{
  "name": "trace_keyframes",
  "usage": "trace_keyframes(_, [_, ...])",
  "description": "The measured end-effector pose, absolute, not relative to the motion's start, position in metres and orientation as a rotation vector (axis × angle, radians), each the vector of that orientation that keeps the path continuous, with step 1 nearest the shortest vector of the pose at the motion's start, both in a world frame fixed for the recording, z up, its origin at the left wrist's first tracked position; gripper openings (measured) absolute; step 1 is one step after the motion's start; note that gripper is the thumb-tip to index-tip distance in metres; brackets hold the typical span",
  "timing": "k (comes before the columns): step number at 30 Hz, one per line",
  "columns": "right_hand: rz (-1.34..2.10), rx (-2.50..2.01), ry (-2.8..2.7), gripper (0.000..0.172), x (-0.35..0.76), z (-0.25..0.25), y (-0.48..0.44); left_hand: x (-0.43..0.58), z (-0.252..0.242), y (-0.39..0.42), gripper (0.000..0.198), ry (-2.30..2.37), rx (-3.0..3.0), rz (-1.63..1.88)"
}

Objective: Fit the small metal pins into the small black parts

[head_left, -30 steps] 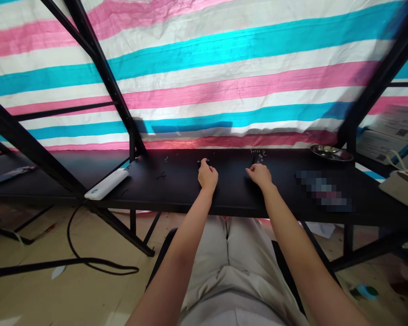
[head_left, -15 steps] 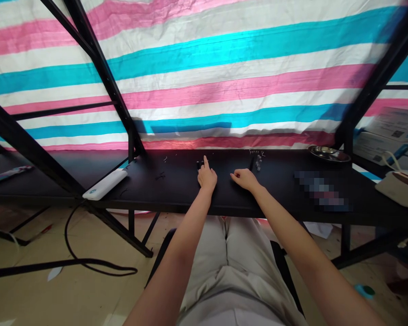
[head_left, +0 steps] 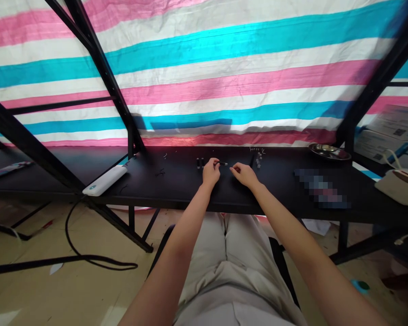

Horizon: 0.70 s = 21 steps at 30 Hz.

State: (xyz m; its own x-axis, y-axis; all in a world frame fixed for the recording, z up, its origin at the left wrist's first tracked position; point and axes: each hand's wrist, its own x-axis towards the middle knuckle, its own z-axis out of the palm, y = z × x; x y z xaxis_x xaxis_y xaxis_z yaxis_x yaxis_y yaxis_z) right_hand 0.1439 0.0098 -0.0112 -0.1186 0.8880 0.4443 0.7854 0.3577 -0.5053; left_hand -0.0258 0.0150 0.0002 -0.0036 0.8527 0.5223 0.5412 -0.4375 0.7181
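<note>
Pinching small black pin-shaped part (head_left: 222, 163) between left hand (head_left: 211, 172) fingers, free end at 3 o'clock. Right hand (head_left: 245, 175) just beside it, fingers loosely curled, open, empty. Small black pieces (head_left: 200, 163) on black counter (head_left: 177, 192) at left hand's 10 o'clock; small grey parts (head_left: 258, 159) at right hand's 1 o'clock.

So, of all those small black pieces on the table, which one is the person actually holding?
The short black rod pinched in the left hand, pointing toward the right hand. The two similar pieces sit apart on the black table, untouched.
</note>
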Motion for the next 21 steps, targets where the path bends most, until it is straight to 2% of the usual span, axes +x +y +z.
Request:
trace_keyframes(3, [0.245, -1.320, -1.866, 0.036, 0.144, -0.013, 0.012, -0.022, 0.000, 0.014, 0.016, 1.238, 1.967, 1.411])
trace_keyframes(8, [0.313, -1.218, -1.914, 0.030, 0.142, -0.008, 0.008, -0.021, 0.001, 0.013, 0.017, 1.118, 1.961, 1.410])
trace_keyframes(15, [0.262, -1.160, -1.865, 0.034, 0.139, 0.003, -0.001, -0.020, 0.002, 0.011, 0.012, 1.200, 1.979, 1.384])
trace_keyframes(21, [0.234, -1.135, -1.888, 0.038, 0.133, 0.005, -0.003, -0.019, 0.004, 0.004, 0.019, 1.410, 2.045, 1.360])
